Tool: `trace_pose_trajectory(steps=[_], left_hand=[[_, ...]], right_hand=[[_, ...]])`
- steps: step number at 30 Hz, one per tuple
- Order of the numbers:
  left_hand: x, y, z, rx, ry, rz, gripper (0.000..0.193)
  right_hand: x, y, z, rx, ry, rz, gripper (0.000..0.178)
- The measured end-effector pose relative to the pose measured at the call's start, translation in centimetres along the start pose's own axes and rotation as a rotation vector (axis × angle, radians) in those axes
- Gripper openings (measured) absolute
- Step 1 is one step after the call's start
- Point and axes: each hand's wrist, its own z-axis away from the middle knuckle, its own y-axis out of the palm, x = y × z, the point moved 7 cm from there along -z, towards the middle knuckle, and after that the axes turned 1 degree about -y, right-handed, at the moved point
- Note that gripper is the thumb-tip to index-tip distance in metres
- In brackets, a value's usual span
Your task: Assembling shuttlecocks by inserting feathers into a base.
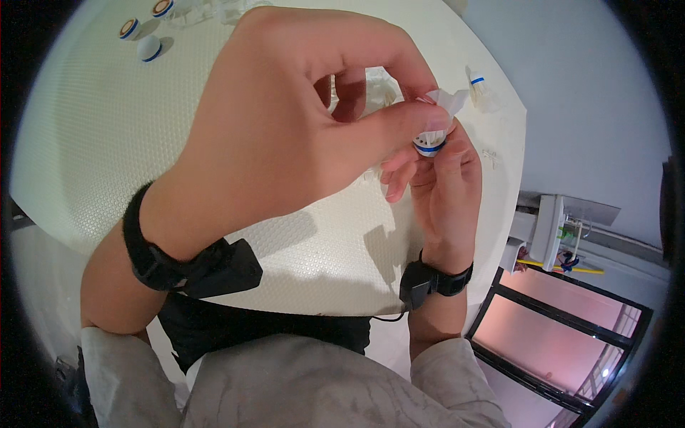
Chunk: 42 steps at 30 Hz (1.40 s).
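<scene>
Head view shows a white, blue-banded, apparently perforated cap.

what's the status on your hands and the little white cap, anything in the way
Left hand pinching pale film. Right hand gripping white cap with blue band. Left thumb partly blocks the view. Three other caps upper left.

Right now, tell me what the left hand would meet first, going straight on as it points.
Probably the blue-banded white cap held in the right hand, just ahead of the left hand; depth is unclear, so they may touch.
</scene>
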Motion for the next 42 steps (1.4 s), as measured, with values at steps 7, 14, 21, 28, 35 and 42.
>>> trace_pose_trajectory(steps=[7,14,21,28,35,42], left_hand=[[0.5,0.0,0.3,-0.013,-0.021,0.117,0.008],[0.5,0.2,0.6,-0.002,-0.098,0.117,0.010],[-0.4,-0.2,0.5,0.003,-0.144,0.103,0.019],[-2.6,-0.1,-1.7,0.178,-0.138,0.188,0.031],[-0.7,0.9,0.5,0.043,0.120,-0.046,0.021],[-0.3,1.1,0.6,0.048,0.069,-0.020,0.019]], right_hand=[[0.1,0.4,0.2,-0.021,0.008,-0.030,0.035],[0.1,0.4,0.3,-0.011,0.012,-0.033,0.035],[0.3,0.7,0.3,-0.005,-0.024,-0.043,0.035],[0.8,-0.2,0.7,-0.110,-0.051,-0.031,0.036],[0.9,0.3,0.7,-0.073,-0.080,0.022,0.034],[1.1,0.4,0.8,-0.110,-0.103,0.053,0.029]])
